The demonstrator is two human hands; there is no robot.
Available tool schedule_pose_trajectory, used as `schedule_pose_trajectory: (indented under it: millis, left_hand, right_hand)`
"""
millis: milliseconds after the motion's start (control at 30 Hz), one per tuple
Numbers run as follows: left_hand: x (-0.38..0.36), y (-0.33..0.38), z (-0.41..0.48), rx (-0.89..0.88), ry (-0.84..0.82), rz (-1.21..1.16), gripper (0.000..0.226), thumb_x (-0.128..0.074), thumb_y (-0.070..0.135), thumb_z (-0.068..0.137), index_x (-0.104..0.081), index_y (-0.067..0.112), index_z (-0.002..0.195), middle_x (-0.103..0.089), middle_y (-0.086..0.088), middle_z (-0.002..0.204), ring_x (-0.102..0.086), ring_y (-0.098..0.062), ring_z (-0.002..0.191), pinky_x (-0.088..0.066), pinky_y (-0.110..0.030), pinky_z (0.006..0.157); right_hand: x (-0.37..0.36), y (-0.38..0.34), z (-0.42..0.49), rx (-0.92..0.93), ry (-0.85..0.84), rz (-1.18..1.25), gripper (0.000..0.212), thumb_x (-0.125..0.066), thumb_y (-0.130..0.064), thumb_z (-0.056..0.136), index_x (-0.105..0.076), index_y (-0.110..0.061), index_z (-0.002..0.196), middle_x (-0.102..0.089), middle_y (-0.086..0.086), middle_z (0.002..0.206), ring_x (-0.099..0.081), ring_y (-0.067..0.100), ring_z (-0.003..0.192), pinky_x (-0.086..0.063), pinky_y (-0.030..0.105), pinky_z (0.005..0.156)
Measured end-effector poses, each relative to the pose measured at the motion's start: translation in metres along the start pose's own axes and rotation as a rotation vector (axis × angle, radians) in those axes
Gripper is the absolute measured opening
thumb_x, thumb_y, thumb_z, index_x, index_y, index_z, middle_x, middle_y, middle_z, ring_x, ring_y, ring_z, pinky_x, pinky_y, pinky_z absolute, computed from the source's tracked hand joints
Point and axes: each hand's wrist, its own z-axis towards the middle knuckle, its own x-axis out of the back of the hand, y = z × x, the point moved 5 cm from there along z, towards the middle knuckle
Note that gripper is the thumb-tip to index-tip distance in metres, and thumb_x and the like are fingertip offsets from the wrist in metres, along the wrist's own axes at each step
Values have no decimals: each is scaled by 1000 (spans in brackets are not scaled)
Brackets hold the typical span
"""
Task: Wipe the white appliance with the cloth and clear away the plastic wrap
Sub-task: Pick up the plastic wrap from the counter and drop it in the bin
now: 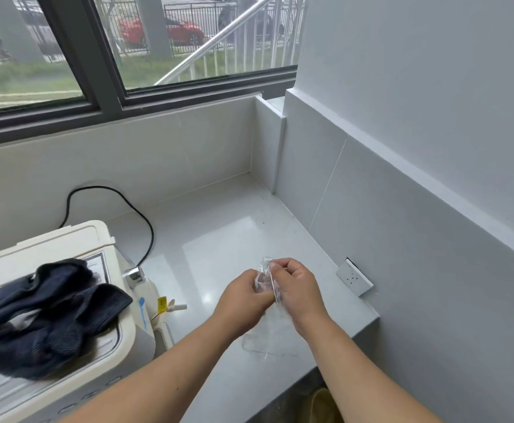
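- appliance [54, 242] sits at the far left of the counter [219, 233]. It's a white boxy thing with rounded corners, and its long side runs from the near-left edge of the shot back toward the window wall.
- cloth [45, 315] is dumped on the appliance lid, dark navy, ribbed and all crumpled. The heap stretches roughly from lower left to upper right, and no hand is on it.
- a black cord [112, 193] loops up behind the appliance and comes back down to its right side.
- a chrome spout [135, 274] sticks out of that right side and points out over the counter. A yellow tag [161, 303] dangles just below it.
- left hand [243, 297] is held above the counter with its fingers curled in around the bunched wrap.
- wrap [266, 277] is clear, crinkly and scrunched up between the 2 hands. A loose tail hangs down from the bunch toward the counter, so its long axis is pretty much up-down in the shot. I can't tell if the tail touches the surface.
- right hand [295, 288] is right up against the left one, with thumb and curled fingers pinching the top of the wrap.
- a white socket [354, 277] is on the wall to the right, just past the hands.
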Motion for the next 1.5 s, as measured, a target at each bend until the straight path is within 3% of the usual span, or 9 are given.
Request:
schedule_pose_trajectory:
  millis: [133,233,400,533,633,867,1200,1400,1500]
  left_hand:
    - [15,10,-15,-44,67,-69,33,-57,49,69,-57,18,81,-60,1,69,-52,-15,59,-51,-39,62]
    - [21,20,-26,-84,26,-137,28,-63,39,81,-66,15,95,-72,-14,92,-63,-20,72,-60,-52,81]
    - [25,40,-53,-200,3,-110,13,-62,37,87,-65,25,91,-73,-3,87,-68,-17,76,-59,-49,80]
    - [30,54,-72,-395,35,241,33,-46,55,85,-58,24,81,-62,6,89,-60,-22,90,-53,-40,75]
    - [32,54,-83,-520,80,551,45,-37,61,88,-63,25,97,-53,11,122,-43,-15,119,-44,-37,99]
    - [36,45,-124,-669,23,310,91,-58,86,76,-24,50,153,-10,30,166,-13,11,147,-26,-25,112]
    - [10,55,-146,-842,-20,295,79,-40,87,87,-30,45,153,-38,18,157,-37,-4,143,-36,-29,115]
    - [-22,63,-146,-781,-12,305,63,-30,88,89,-44,43,131,-61,15,122,-56,-6,110,-43,-20,81]
    - [-39,65,-141,-776,34,324,41,-26,81,96,-44,46,107,-62,16,100,-55,-5,90,-39,-19,66]
  right_hand:
    - [-1,-17,-25,104,54,-143,17,-65,-41,84,-77,-30,88,-78,-3,97,-73,9,89,-58,32,85]
    - [-7,-13,-43,0,15,-69,47,-67,-64,75,-67,-38,114,-72,-1,121,-70,13,110,-54,42,103]
    - [-26,-15,-71,-142,-81,105,52,-59,-79,78,-68,-48,119,-78,-16,114,-75,7,103,-63,35,85]
    - [-26,-19,-81,-156,-16,295,41,-61,-55,97,-69,-27,126,-78,4,121,-76,24,102,-62,41,75]
    - [-19,-29,-88,-90,105,389,16,-63,-26,100,-66,-20,114,-77,9,102,-72,28,86,-59,40,73]
    - [-10,-55,-113,-11,328,577,4,-63,-17,98,-64,-20,100,-72,5,72,-68,23,58,-56,33,53]
    - [-3,-44,-163,-128,107,578,33,-44,-30,105,-72,-13,113,-72,9,112,-71,28,105,-52,43,108]
    - [24,-34,-182,-69,103,422,41,-43,-47,98,-79,-26,95,-76,2,97,-73,15,84,-53,29,72]
    - [36,-31,-184,-37,38,462,51,-52,-67,88,-81,-28,104,-76,0,107,-70,16,99,-52,30,83]
